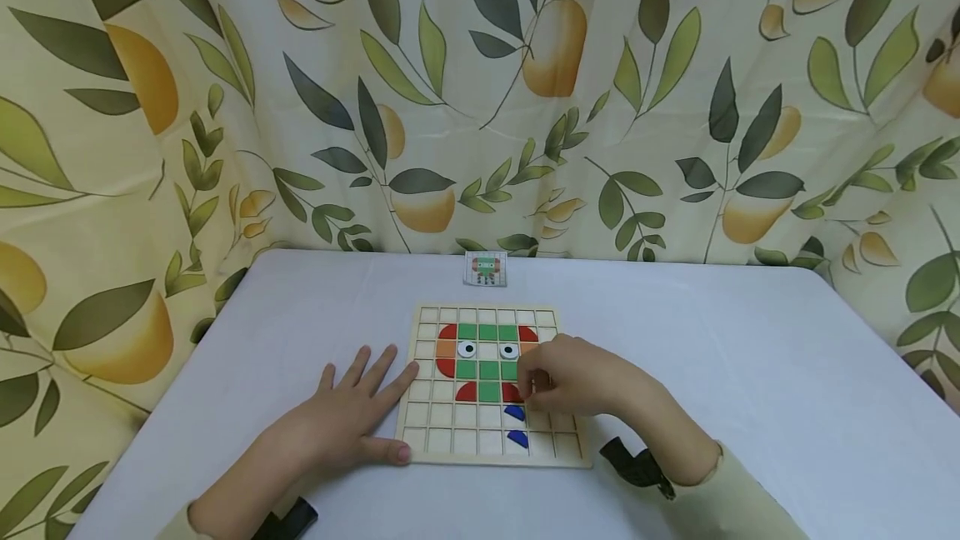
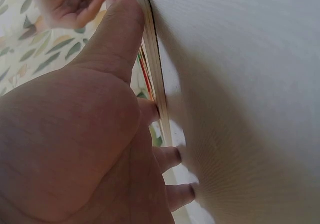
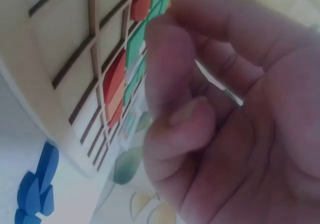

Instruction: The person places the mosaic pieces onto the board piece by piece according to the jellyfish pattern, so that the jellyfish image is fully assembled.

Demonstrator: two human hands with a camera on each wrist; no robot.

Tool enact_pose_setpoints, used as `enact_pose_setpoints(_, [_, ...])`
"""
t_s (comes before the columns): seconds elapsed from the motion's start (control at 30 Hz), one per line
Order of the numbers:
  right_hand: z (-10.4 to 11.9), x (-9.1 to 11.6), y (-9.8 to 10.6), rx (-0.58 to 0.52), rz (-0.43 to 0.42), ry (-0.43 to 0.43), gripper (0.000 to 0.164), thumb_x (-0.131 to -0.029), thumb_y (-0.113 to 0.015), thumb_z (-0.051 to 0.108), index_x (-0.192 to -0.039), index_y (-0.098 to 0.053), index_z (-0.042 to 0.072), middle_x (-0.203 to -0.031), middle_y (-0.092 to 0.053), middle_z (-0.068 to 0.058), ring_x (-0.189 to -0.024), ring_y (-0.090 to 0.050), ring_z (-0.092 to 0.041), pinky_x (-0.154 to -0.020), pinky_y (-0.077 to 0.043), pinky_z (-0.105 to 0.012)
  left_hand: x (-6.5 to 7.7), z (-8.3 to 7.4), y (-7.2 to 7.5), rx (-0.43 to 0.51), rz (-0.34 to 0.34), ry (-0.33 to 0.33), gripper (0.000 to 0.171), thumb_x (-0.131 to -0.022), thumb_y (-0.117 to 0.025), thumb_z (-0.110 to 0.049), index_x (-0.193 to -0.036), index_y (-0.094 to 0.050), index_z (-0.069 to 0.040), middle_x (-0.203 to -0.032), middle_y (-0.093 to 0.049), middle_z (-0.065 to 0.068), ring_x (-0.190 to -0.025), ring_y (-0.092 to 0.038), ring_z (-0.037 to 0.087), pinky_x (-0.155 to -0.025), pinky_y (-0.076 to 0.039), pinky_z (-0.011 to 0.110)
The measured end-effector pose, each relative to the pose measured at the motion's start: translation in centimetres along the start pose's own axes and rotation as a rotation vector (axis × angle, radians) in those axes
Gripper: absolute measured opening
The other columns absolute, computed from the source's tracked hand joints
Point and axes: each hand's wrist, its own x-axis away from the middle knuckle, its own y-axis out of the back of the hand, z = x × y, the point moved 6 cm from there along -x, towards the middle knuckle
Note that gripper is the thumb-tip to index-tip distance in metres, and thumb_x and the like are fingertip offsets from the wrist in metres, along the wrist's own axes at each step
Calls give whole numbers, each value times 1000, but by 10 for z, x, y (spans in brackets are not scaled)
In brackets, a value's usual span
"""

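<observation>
A light wooden grid board (image 1: 573, 450) lies on the white table, holding flat red, green and orange pieces that form a face with two eye pieces (image 1: 467, 349). Two blue pieces (image 1: 517, 439) sit low on the grid. My left hand (image 1: 348, 419) lies spread at the board's left side, its thumb (image 2: 117, 22) touching the edge near the lower corner. Over the right part of the grid is my right hand (image 1: 573, 375), fingers curled and thumb near the index finger (image 3: 170, 59). No piece shows between its fingertips, and the hand hides part of the grid.
Several loose blue pieces (image 3: 37, 184) lie on the table beside the board. A small picture card (image 1: 486, 269) showing a similar figure rests at the table's far edge. Behind it hangs a leaf-and-fruit patterned curtain (image 1: 480, 148). Black wrist straps (image 1: 637, 467) are on both arms.
</observation>
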Motion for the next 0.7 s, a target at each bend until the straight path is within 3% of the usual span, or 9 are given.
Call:
enact_pose_setpoints(0.13, [-8, 2, 8, -15, 0, -44, 13, -89, -74, 14, -83, -69, 24, -71, -58, 10, -69, -53, -11, -60, -44, -27, 0, 0, 1, 3, -3, 2, 106, -74, -65, -77, -159, -24, -31, -168, -10, 8, -153, -1, 42, -111, -7, 76])
enact_pose_setpoints(0.37, [-49, 13, 31, -18, -39, -208, 8, -89, -72, 12, -90, -69, 20, -78, -62, 4, -73, -56, -15, -63, -48, -31, 1, -2, 2, 12, -12, -2, 105, -74, -65, -76, -159, -24, -30, -168, -10, 9, -153, -2, 42, -111, -7, 76])
enact_pose_setpoints(0.57, [-78, 18, 28, -16, -16, -325, 13, -84, -76, 12, -92, -69, 20, -79, -60, 1, -77, -54, -18, -64, -46, -32, 5, -2, 1, 29, -7, -13, 105, -75, -64, -76, -160, -24, -29, -168, -10, 10, -153, -2, 43, -110, -7, 76])
enact_pose_setpoints(0.7, [-90, 18, 24, -24, -19, -355, 15, -82, -79, 12, -90, -68, 19, -78, -59, 0, -77, -53, -18, -65, -44, -33, 4, -2, 2, 26, -20, -13, 105, -75, -65, -76, -159, -24, -29, -168, -11, 10, -153, -3, 43, -110, -8, 76])
